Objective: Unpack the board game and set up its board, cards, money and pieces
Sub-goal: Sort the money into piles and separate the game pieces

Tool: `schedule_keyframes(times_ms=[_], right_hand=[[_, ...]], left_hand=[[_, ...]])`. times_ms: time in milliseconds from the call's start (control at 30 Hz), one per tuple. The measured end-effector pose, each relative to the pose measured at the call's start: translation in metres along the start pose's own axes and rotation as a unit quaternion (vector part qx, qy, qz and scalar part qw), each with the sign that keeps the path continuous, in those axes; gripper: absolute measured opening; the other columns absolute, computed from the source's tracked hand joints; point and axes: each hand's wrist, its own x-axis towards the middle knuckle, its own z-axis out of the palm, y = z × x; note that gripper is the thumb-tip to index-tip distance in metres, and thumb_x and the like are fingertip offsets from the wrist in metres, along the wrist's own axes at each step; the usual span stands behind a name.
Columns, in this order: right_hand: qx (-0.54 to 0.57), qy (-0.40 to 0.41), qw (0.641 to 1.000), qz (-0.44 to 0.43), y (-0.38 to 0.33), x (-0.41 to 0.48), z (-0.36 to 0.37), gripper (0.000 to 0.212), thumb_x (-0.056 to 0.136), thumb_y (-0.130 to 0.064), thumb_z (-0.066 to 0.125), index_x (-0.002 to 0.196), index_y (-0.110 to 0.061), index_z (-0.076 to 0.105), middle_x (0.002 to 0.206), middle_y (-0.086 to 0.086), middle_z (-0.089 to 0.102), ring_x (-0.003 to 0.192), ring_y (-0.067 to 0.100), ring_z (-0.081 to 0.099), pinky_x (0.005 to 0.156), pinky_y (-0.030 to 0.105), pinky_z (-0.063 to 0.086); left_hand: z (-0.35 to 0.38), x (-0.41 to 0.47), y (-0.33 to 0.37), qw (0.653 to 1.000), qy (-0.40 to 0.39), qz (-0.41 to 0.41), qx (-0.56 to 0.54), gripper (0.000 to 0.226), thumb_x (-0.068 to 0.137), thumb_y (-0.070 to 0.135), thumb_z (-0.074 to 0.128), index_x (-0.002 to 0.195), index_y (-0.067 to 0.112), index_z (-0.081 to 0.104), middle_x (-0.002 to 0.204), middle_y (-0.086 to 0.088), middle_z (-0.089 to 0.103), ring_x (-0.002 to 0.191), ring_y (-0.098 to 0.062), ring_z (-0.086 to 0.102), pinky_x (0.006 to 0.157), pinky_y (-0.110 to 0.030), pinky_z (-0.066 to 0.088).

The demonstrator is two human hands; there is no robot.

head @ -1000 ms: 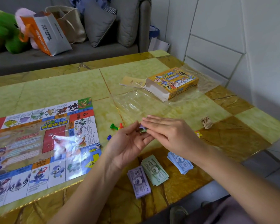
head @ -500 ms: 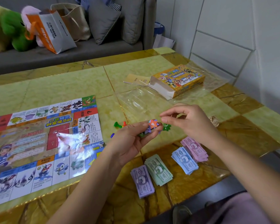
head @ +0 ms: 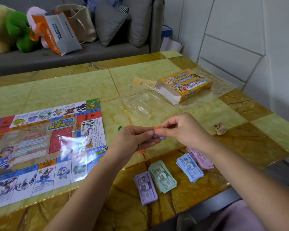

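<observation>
The glossy game board (head: pixel 45 147) lies unfolded flat on the counter (head: pixel 73 87). Right of it lie stacked purple notes (head: pixel 145 187), green notes (head: pixel 163 176), blue notes (head: pixel 189 166) and pink notes (head: pixel 201 157). The yellow game box (head: pixel 184 85) lies open-ended farther back, and the small coloured pieces (head: pixel 157 134) are pinched between the left hand (head: pixel 133 140) and the right hand (head: pixel 185 130).

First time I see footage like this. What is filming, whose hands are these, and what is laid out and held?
There is no machine here: a person works with two bare hands. The single picture comes from a camera worn on the head, looking forward and down. On the table lie the unfolded game board, four stacks of play money near the front edge, and the opened game box, which rests on clear plastic wrap. The left hand grips a cluster of small coloured plastic pieces. The right hand pinches the same cluster from the other side.
</observation>
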Motion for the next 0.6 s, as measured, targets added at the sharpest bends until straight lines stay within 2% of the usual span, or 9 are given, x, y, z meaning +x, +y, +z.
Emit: schedule_keyframes(times_ms=[100,200,300,367,433,533,600], right_hand=[[0.008,0.007,1.0,-0.007,-0.004,0.002,0.001,0.007,0.082,-0.025,0.073,0.083,-0.018,0.076,0.062,-0.014,0.066,0.054,-0.01,0.056,0.054,0.004,0.038],[0.045,0.002,0.999,0.008,-0.005,0.006,0.001,0.012,0.088,-0.022,0.066,0.092,-0.016,0.075,0.072,-0.007,0.071,0.06,-0.004,0.059,0.059,0.009,0.046],[0.066,-0.001,0.997,0.031,-0.004,0.007,-0.003,0.003,0.081,-0.023,0.073,0.078,-0.022,0.075,0.062,-0.005,0.069,0.058,0.006,0.057,0.055,0.014,0.046],[0.036,-0.005,0.999,0.035,-0.004,0.006,-0.004,0.008,0.073,-0.027,0.08,0.071,-0.021,0.075,0.055,-0.008,0.065,0.052,0.003,0.052,0.051,0.012,0.04],[0.014,-0.008,0.999,0.032,-0.004,0.007,-0.001,0.011,0.071,-0.025,0.082,0.072,-0.016,0.076,0.053,-0.012,0.064,0.049,-0.004,0.052,0.051,0.008,0.038],[-0.044,-0.041,0.998,0.033,-0.002,0.007,0.01,0.005,0.078,-0.026,0.077,0.079,-0.021,0.076,0.071,-0.011,0.071,0.069,-0.001,0.064,0.068,0.016,0.047],[-0.093,-0.083,0.992,0.037,-0.002,0.008,0.019,0.006,0.082,-0.028,0.072,0.084,-0.023,0.075,0.081,-0.012,0.071,0.081,0.003,0.065,0.074,0.02,0.047]], left_hand=[[-0.007,0.003,0.003,1.0,0.027,-0.011,-0.007,0.017,0.088,0.002,0.059,0.101,-0.002,0.069,0.083,-0.016,0.073,0.075,-0.014,0.072,0.062,-0.014,0.054],[-0.013,0.004,0.009,0.997,0.055,-0.013,-0.051,0.012,0.087,0.001,0.059,0.095,-0.004,0.067,0.077,-0.014,0.073,0.069,-0.012,0.071,0.06,-0.014,0.054],[-0.02,0.003,0.019,0.987,0.079,-0.023,-0.14,0.011,0.088,-0.001,0.056,0.086,-0.005,0.065,0.072,-0.012,0.072,0.063,-0.01,0.07,0.055,-0.012,0.054],[-0.024,0.003,0.022,0.973,0.098,-0.042,-0.205,0.012,0.09,-0.001,0.054,0.083,-0.006,0.063,0.071,-0.011,0.072,0.061,-0.009,0.07,0.051,-0.012,0.053],[-0.027,0.004,0.024,0.96,0.114,-0.056,-0.251,0.011,0.09,-0.001,0.055,0.084,-0.007,0.062,0.071,-0.012,0.072,0.06,-0.01,0.07,0.05,-0.013,0.053],[-0.03,0.004,0.023,0.956,0.114,-0.062,-0.262,0.008,0.089,-0.001,0.055,0.087,-0.007,0.061,0.071,-0.012,0.071,0.059,-0.009,0.069,0.05,-0.014,0.054],[-0.032,0.006,0.022,0.962,0.108,-0.062,-0.245,0.009,0.09,-0.001,0.055,0.086,-0.006,0.061,0.071,-0.011,0.071,0.059,-0.008,0.069,0.051,-0.014,0.054]])
